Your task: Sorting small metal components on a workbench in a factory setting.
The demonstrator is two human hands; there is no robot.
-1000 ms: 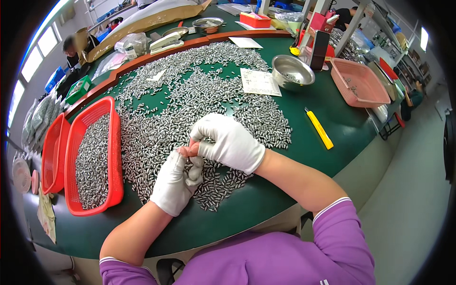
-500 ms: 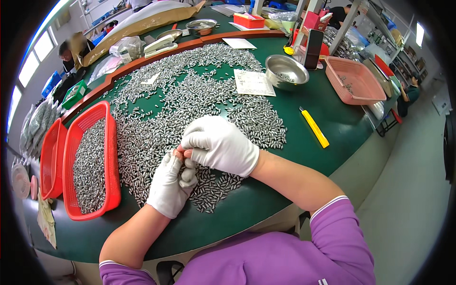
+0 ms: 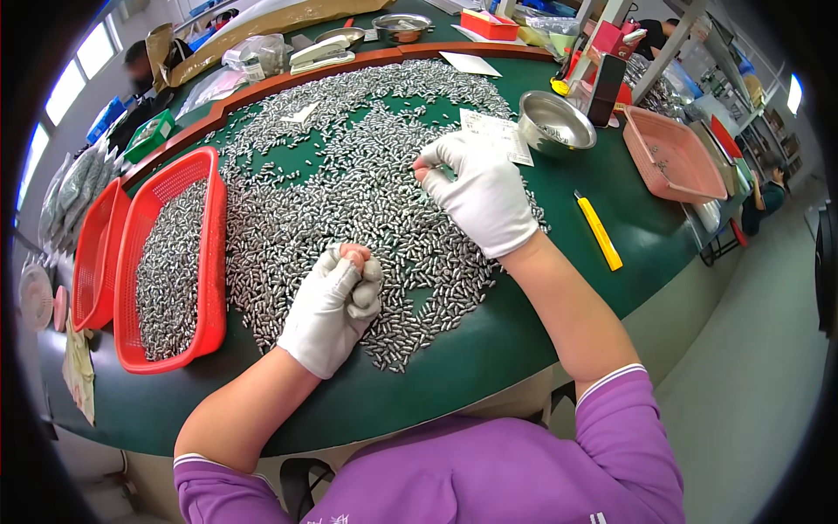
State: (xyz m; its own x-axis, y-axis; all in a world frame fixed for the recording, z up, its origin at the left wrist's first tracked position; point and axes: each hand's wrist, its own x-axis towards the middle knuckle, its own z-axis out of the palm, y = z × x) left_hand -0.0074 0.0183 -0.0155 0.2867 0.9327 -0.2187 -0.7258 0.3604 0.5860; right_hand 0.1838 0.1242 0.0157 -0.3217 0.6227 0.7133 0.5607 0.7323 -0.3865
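A wide spread of small silver metal pins [image 3: 349, 175] covers the green table [image 3: 454, 349]. My left hand [image 3: 336, 306], in a white glove with the fingertips bare, is closed in a fist near the table's front, and a few pins seem to sit inside it. My right hand [image 3: 480, 192], also gloved, reaches out over the pile with thumb and forefinger pinched at the pins near a white paper slip [image 3: 497, 135]. Whether a pin sits between those fingers is hidden.
Two red mesh baskets [image 3: 205, 175] with pins stand at the left. A steel bowl [image 3: 554, 122], a pink tray [image 3: 672, 157] and a yellow utility knife [image 3: 598, 231] lie to the right. Boxes, bowls and a stapler line the far edge. Other people sit at far left and right.
My right hand has left my left hand and reached forward over the pile. My left hand stayed at the front and closed into a fist.
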